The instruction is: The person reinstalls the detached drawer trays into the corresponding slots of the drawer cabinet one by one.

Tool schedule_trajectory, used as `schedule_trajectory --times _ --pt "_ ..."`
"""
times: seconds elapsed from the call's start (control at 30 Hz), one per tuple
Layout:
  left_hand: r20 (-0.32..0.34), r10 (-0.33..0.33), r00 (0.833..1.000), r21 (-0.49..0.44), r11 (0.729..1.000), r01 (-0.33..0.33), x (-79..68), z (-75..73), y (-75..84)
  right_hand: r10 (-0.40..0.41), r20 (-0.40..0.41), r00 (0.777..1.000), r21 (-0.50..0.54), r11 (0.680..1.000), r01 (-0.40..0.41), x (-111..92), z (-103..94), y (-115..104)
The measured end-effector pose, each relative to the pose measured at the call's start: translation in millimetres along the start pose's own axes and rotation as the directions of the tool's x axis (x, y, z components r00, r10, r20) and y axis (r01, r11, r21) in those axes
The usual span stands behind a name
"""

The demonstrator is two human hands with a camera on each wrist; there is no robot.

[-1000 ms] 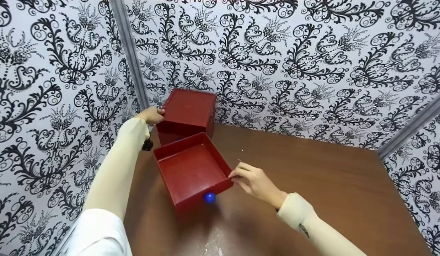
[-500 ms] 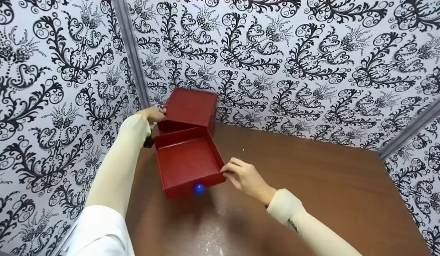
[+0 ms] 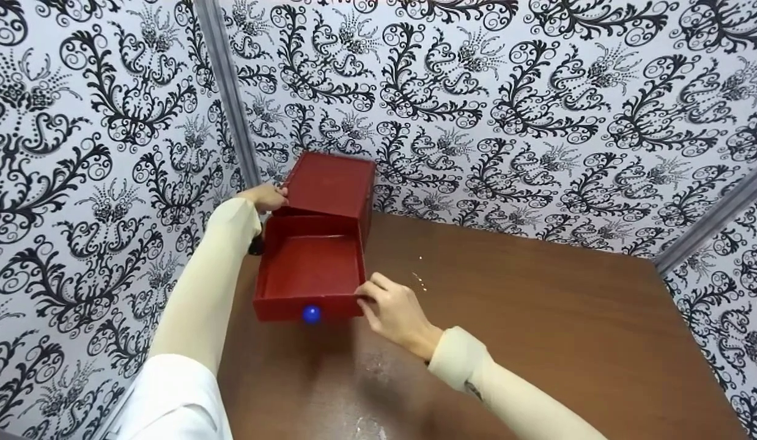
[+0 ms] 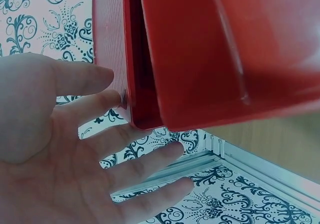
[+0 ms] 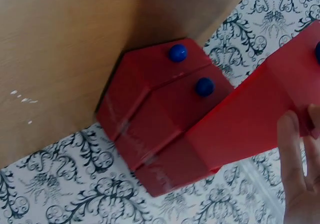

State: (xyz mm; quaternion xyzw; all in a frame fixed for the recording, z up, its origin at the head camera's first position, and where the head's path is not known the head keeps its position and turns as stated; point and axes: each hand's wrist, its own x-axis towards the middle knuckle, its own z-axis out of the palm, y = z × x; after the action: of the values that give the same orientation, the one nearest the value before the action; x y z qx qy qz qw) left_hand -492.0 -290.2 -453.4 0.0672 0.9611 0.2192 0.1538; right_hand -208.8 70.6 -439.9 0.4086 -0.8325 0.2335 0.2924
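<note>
A small red drawer cabinet [image 3: 332, 183] stands in the far left corner of the table. My right hand [image 3: 394, 311] pinches the front right corner of a red drawer [image 3: 311, 266] with a blue round knob [image 3: 312, 314]. The drawer is level, its back end at the cabinet's top opening; how far it sits inside is hidden. In the left wrist view, my left hand [image 4: 65, 144] has its fingers spread, and fingertips touch the side of the cabinet [image 4: 110, 28]. Two lower drawers with blue knobs [image 5: 177, 53] sit closed in the right wrist view.
Patterned white-and-black walls [image 3: 507, 122] rise behind and to the left of the brown table [image 3: 568, 318]. A grey corner post [image 3: 225, 91] stands close beside the cabinet. Small white specks [image 3: 419, 278] show on the tabletop right of the drawer.
My right hand has moved left and swung the drawer straight, from a skewed, tilted pose to one lined up with the cabinet's opening. The left hand has stayed at the cabinet's side.
</note>
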Motion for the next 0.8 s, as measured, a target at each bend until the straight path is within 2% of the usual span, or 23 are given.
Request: schedule_trajectory --times 0.07,0.13,0.17,0.27,0.3,0.37,0.4,0.47,0.5,0.6,0.63,0.7,0.73,0.77,0.8 --pt "0.008 -0.001 1.000 0.007 1.000 0.001 -0.7 -0.8 -0.3 0.014 -0.013 1.000 -0.021 1.000 -0.014 3 4.6 -5" --pt "0.007 -0.008 1.000 0.012 1.000 0.008 7.1 1.3 -5.5 0.024 -0.030 0.999 -0.038 0.999 -0.025 7 8.5 -10" --pt "-0.003 -0.012 1.000 0.022 1.000 0.012 -10.9 -1.7 9.4 0.034 -0.036 0.999 -0.048 0.998 -0.036 9 10.3 -12" --pt "0.027 -0.034 0.999 0.015 0.999 0.034 -59.1 -13.1 50.0 0.053 -0.055 0.997 -0.066 0.996 -0.056 16 15.1 -17" --pt "0.002 -0.016 1.000 0.002 1.000 0.016 -65.3 -13.0 54.9 0.058 -0.062 0.996 -0.070 0.996 -0.062 18 16.5 -18" --pt "0.019 -0.002 1.000 0.022 1.000 0.002 -87.8 -19.9 72.3 0.067 -0.066 0.996 -0.083 0.994 -0.073 22 19.4 -19" --pt "0.025 0.008 1.000 -0.001 1.000 -0.008 -82.8 -19.3 67.1 0.070 -0.069 0.995 -0.089 0.993 -0.076 25 20.7 -19" --pt "0.005 0.049 0.999 -0.020 0.999 -0.049 -58.9 -13.9 45.5 0.076 -0.069 0.995 -0.099 0.992 -0.082 28 23.4 -17" --pt "0.004 0.032 0.999 -0.020 0.999 -0.032 -53.8 -12.4 41.5 0.080 -0.066 0.995 -0.104 0.991 -0.087 29 24.8 -17" --pt "0.010 -0.023 1.000 -0.056 0.998 0.023 -61.6 -11.7 48.4 0.094 -0.056 0.994 -0.108 0.989 -0.100 32 29.6 -13" --pt "-0.006 -0.032 0.999 -0.046 0.998 0.031 -56.8 -9.5 45.0 0.100 -0.052 0.994 -0.108 0.989 -0.105 33 31.1 -12" --pt "0.009 -0.053 0.999 -0.027 0.998 0.053 -62.6 -10.3 50.6 0.111 -0.042 0.993 -0.107 0.988 -0.115 34 33.8 -10" --pt "0.003 -0.048 0.999 -0.015 0.999 0.048 -64.1 -10.7 51.3 0.115 -0.039 0.993 -0.106 0.987 -0.118 35 34.8 -9" --pt "-0.015 -0.008 1.000 -0.021 1.000 0.007 -65.2 -10.6 49.6 0.118 -0.039 0.992 -0.104 0.987 -0.122 35 35.6 -8" --pt "-0.016 0.003 1.000 -0.012 1.000 -0.003 -69.2 -12.1 52.2 0.120 -0.041 0.992 -0.103 0.987 -0.124 36 36.4 -7"
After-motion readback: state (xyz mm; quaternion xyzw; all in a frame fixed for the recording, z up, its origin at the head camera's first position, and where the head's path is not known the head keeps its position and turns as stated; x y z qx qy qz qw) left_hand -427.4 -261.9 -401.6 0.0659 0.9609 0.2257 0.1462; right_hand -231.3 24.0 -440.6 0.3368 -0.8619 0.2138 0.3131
